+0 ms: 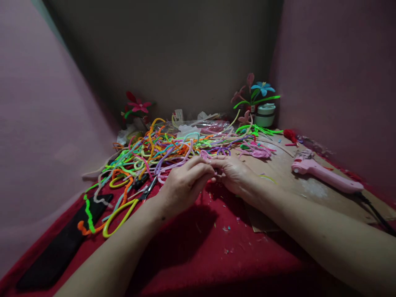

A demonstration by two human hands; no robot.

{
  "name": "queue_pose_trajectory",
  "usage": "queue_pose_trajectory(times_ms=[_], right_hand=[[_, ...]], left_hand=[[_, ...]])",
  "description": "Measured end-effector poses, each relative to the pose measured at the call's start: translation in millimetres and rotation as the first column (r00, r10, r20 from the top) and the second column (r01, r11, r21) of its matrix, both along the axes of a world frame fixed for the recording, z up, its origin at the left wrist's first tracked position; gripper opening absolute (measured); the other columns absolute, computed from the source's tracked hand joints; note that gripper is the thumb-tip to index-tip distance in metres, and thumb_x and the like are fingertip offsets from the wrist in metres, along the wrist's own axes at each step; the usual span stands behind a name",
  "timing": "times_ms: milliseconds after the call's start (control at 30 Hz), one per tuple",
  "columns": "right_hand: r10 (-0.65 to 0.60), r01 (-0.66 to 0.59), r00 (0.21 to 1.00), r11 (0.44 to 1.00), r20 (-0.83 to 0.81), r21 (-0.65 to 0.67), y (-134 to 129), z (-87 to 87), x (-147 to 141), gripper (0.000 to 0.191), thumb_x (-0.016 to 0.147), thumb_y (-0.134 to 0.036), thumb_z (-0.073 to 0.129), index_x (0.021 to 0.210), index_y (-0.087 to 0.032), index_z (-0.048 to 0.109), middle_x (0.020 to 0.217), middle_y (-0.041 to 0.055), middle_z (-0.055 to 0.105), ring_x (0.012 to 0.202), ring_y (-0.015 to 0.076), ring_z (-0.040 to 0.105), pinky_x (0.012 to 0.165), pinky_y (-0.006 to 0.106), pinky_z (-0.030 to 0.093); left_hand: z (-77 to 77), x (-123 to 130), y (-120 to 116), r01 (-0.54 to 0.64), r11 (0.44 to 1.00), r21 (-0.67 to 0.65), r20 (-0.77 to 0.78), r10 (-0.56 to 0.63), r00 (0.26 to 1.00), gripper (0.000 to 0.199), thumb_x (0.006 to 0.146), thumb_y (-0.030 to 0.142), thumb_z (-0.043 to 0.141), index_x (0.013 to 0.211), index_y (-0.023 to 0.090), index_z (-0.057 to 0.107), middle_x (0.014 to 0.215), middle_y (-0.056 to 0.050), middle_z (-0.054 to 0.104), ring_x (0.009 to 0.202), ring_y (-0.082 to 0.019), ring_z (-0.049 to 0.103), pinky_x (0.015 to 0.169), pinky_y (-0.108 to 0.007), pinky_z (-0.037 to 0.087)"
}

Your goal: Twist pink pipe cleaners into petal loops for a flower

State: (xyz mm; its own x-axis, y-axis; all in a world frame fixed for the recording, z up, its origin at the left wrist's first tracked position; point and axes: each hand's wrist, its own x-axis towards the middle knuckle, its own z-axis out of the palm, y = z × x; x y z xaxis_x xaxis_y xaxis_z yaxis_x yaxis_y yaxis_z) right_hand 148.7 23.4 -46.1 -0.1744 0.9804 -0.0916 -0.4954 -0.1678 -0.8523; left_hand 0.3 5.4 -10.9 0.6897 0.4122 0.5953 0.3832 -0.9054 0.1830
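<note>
Left hand point(183, 181) and right hand point(237, 174): brought together above the red-clothed surface point(192, 251), tips meeting. Fingers of both: bent inward and pinching a small pink fuzzy piece point(205, 155); exact contact of each fingertip partly hidden. Location of same: between the hands, a looped end showing just above the fingertips, before the heap of coloured stems point(177, 146). Step in hand, by judgement: close two-handed shaping or twisting. Next move, likewise judged: calling for a steady pinch on one side and a small turn or fold on the other, without crushing the loop. To the left: yellow-handled scissors point(145, 194), lying at the heap's near edge; dark flat slab point(62, 247), partly under stray stems. To the right: cardboard sheet point(278, 165), bearing a pink glue gun point(328, 175), corded, well apart from the right hand; pink bundle point(258, 151), just beyond the same hand. At the rear: lidded pot point(265, 117), near a blue flower point(263, 88); rear left, a red-pink flower point(140, 106).
</note>
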Motion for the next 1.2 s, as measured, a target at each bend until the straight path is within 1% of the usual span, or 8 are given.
queue_pose_trajectory(times_ms=[100,200,333,533,733,900,1067,1200], right_hand=[[0.014,-0.014,0.999,1.000,0.043,0.003,-2.4,3.8,-0.1,0.011,0.056,-0.013,0.066,0.061,-0.013,0.056,0.051,-0.0022,0.053,0.042,0.0063,0.043,0.042,0.022,0.035],[0.004,-0.010,0.995,0.998,0.102,0.056,-5.1,6.2,-0.7,0.009,0.057,-0.014,0.065,0.058,-0.013,0.056,0.050,-0.0015,0.054,0.041,0.0067,0.043,0.041,0.022,0.035],[-0.008,-0.011,0.983,0.995,0.182,0.104,-7.9,6.2,-2.6,0.008,0.058,-0.014,0.062,0.053,-0.013,0.056,0.044,-0.0021,0.051,0.038,0.0072,0.042,0.039,0.023,0.034],[-0.036,0.005,0.961,0.993,0.273,0.115,-10.8,6.1,-4.5,0.007,0.059,-0.016,0.063,0.054,-0.013,0.059,0.043,-0.0027,0.051,0.037,0.0071,0.042,0.039,0.022,0.031],[-0.051,-0.071,0.914,0.956,0.403,0.284,-13.4,5.1,-3.8,0.027,0.065,-0.037,0.066,0.056,-0.013,0.059,0.045,-0.0038,0.046,0.041,0.0059,0.037,0.042,0.023,0.026],[-0.133,-0.054,0.877,0.928,0.463,0.368,-15.9,4.3,-5.5,0.023,0.069,-0.034,0.060,0.059,-0.012,0.061,0.049,-0.0030,0.047,0.046,0.0072,0.038,0.045,0.023,0.026],[-0.115,-0.079,0.873,0.925,0.474,0.371,-15.9,3.8,-6.1,0.015,0.068,-0.024,0.053,0.061,-0.013,0.060,0.051,-0.0024,0.050,0.047,0.0085,0.042,0.047,0.023,0.031],[-0.130,-0.100,0.864,0.902,0.485,0.420,-15.7,2.3,-6.8,0.012,0.066,-0.017,0.050,0.059,-0.013,0.059,0.052,-0.0029,0.050,0.049,0.0079,0.041,0.049,0.022,0.032]], left_hand=[[7.9,0.2,-2.5,-0.093,0.984,-0.151,0.095,0.108,0.990,0.010,0.080,0.010,0.052,0.080,0.014,0.060,0.072,-0.002,0.061,0.067,-0.009,0.055,0.064,-0.020,0.044],[11.9,-1.4,-2.2,-0.202,0.949,-0.241,0.085,0.228,0.970,0.010,0.076,0.008,0.053,0.074,0.014,0.061,0.066,0.001,0.062,0.060,-0.008,0.055,0.059,-0.019,0.043],[11.3,-1.9,-0.6,-0.315,0.921,-0.228,-0.011,0.321,0.947,0.013,0.073,0.008,0.053,0.070,0.014,0.064,0.064,0.000,0.063,0.059,-0.009,0.055,0.058,-0.020,0.041],[9.1,0.1,0.6,-0.378,0.897,-0.231,-0.084,0.369,0.926,0.015,0.073,0.010,0.053,0.070,0.014,0.067,0.064,-0.001,0.066,0.058,-0.010,0.056,0.058,-0.020,0.040],[9.1,1.5,-0.9,-0.455,0.847,-0.275,-0.144,0.431,0.891,0.016,0.074,0.011,0.052,0.072,0.015,0.067,0.064,-0.001,0.066,0.059,-0.011,0.057,0.058,-0.021,0.040],[5.1,2.9,-2.0,-0.501,0.844,-0.189,-0.178,0.473,0.863,0.015,0.073,0.009,0.050,0.067,0.016,0.062,0.064,-0.001,0.064,0.058,-0.012,0.056,0.057,-0.022,0.039],[-4.6,5.2,-4.7,-0.507,0.860,-0.054,-0.160,0.494,0.855,0.015,0.074,0.008,0.048,0.086,0.016,0.051,0.068,-0.002,0.062,0.058,-0.014,0.058,0.054,-0.022,0.039],[-10.2,7.5,-8.2,-0.508,0.861,0.014,-0.241,0.496,0.834,0.013,0.079,0.007,0.040,0.084,0.018,0.044,0.070,-0.004,0.060,0.058,-0.016,0.059,0.049,-0.024,0.036]])
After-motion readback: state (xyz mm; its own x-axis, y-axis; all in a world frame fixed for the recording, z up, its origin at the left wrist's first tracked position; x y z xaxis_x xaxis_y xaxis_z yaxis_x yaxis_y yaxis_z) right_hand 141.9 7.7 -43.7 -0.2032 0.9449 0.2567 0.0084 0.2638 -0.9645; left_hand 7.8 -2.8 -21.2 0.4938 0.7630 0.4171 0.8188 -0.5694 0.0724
